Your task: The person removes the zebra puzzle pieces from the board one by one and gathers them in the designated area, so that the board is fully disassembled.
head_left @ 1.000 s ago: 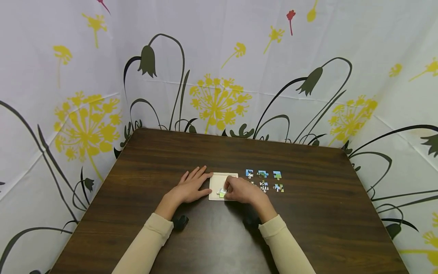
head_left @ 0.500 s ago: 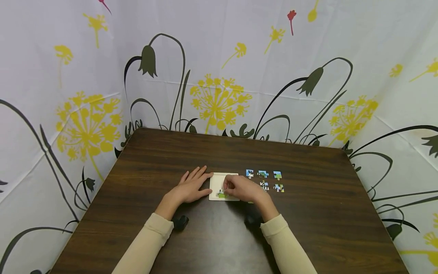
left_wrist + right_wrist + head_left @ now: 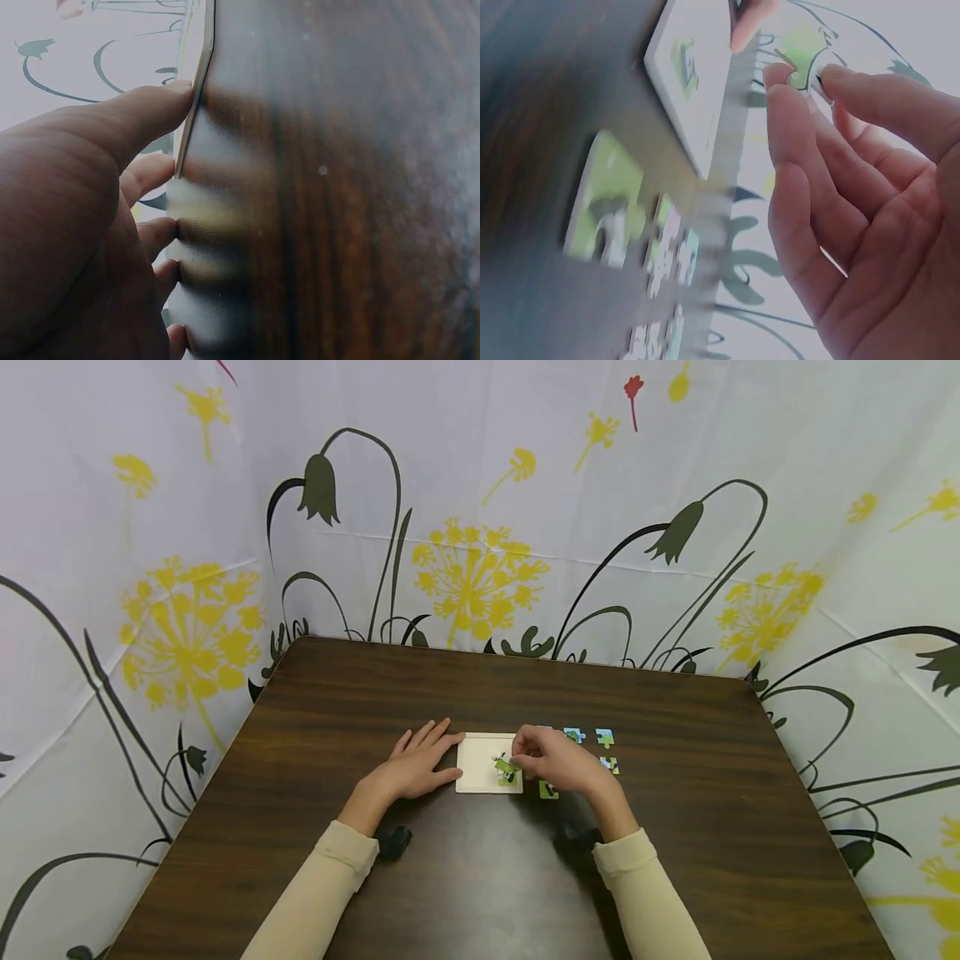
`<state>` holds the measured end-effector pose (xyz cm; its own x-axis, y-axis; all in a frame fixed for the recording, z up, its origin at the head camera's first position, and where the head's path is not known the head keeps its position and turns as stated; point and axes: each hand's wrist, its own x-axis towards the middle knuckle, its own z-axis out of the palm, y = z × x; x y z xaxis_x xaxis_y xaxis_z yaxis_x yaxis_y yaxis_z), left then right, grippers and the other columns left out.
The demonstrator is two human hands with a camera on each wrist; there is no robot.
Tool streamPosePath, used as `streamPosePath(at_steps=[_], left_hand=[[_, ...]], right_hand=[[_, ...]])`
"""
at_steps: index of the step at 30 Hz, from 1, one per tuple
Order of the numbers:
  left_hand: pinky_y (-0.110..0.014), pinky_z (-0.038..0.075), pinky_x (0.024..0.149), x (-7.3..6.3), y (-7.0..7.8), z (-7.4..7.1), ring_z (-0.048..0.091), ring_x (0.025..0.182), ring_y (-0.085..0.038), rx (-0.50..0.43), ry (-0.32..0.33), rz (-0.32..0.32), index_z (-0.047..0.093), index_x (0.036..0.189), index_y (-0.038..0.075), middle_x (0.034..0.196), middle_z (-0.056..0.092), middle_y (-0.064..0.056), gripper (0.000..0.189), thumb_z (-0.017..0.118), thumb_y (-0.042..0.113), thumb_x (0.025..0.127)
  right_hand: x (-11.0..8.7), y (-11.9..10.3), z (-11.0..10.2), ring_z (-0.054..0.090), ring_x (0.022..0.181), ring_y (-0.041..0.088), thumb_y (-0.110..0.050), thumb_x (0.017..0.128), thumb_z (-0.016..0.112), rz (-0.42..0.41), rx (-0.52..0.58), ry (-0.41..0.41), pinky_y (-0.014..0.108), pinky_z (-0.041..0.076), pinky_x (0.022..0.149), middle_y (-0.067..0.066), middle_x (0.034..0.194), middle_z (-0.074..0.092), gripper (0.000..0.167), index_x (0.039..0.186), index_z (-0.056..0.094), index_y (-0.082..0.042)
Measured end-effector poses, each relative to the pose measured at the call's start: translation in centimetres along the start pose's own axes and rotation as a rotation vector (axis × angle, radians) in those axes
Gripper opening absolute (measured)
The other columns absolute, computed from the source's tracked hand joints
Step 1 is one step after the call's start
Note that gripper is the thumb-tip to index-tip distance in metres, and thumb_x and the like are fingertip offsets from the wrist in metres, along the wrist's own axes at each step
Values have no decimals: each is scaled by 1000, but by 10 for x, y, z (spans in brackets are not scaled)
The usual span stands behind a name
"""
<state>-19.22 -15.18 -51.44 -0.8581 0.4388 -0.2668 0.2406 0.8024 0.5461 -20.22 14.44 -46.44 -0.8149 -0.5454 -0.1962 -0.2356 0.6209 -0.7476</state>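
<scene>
A pale square puzzle tray (image 3: 474,757) lies on the table between the hands. My left hand (image 3: 412,770) is spread on the tabletop, with its thumb and index fingertip touching the tray's left edge. Over the tray's right side, my right hand (image 3: 558,762) pinches a green and white jigsaw piece (image 3: 802,56) between thumb and fingers. Below it, another green jigsaw piece (image 3: 685,69) lies in the tray near the front right, partly covered in the head view. The held piece is tilted and clear of the tray surface in the right wrist view.
Several loose jigsaw pieces lie right of the tray, including a blue and green piece (image 3: 604,738) and a green piece (image 3: 549,790) near the right hand. The right hand hides some. The dark wooden table (image 3: 675,843) meets a flowered curtain (image 3: 480,485) behind.
The right hand has moved to the right, carrying the pinched jigsaw piece from the tray's front middle toward its right side. The left hand stays against the tray.
</scene>
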Motion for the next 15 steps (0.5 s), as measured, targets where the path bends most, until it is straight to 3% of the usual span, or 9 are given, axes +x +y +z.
streamPosePath(at_steps=[7, 15], left_hand=[[-69, -2, 133, -2, 1, -6, 3, 170, -39, 1, 4, 20, 32, 172, 25, 183, 9, -11, 74, 60, 50, 108], [-69, -2, 132, -5, 2, -3, 5, 169, -41, -27, 12, 31, 35, 170, 24, 183, 12, -13, 73, 61, 53, 108]], right_hand=[[-18, 19, -11, 72, 85, 29, -15, 107, 69, -32, 56, 19, 34, 59, 75, 12, 98, 75, 5, 103, 67, -12], [-48, 49, -25, 62, 82, 16, -18, 105, 72, -7, 38, 66, 29, 54, 74, 5, 94, 69, 8, 101, 70, -11]])
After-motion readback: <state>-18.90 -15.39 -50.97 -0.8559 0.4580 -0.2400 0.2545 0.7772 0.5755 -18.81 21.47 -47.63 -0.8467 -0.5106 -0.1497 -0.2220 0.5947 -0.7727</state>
